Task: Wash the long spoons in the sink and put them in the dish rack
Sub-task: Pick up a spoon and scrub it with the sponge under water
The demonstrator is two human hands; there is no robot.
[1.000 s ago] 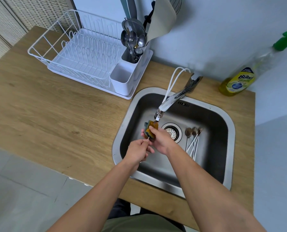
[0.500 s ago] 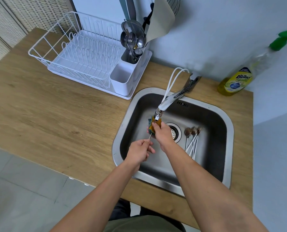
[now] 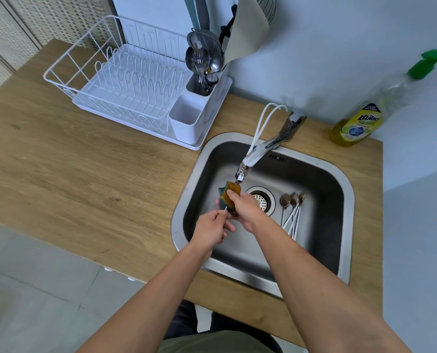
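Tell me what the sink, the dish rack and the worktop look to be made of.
Sink: brushed stainless steel, going by its dull grey sheen and soft reflections.
Dish rack: thin wire, apparently white-coated, on a white tray that looks like plastic.
Worktop: matt wood grain, either solid wood or laminate; the picture cannot settle which.

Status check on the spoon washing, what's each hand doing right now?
Left hand pinches spoon handle. Right hand grips sponge round it, under faucet. Other long spoons wait in sink. Nothing blocking.

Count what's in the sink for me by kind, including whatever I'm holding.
Long spoons lying beside the drain: 3
Long spoon held in the left hand: 1
Sponge gripped in the right hand: 1
Total: 5
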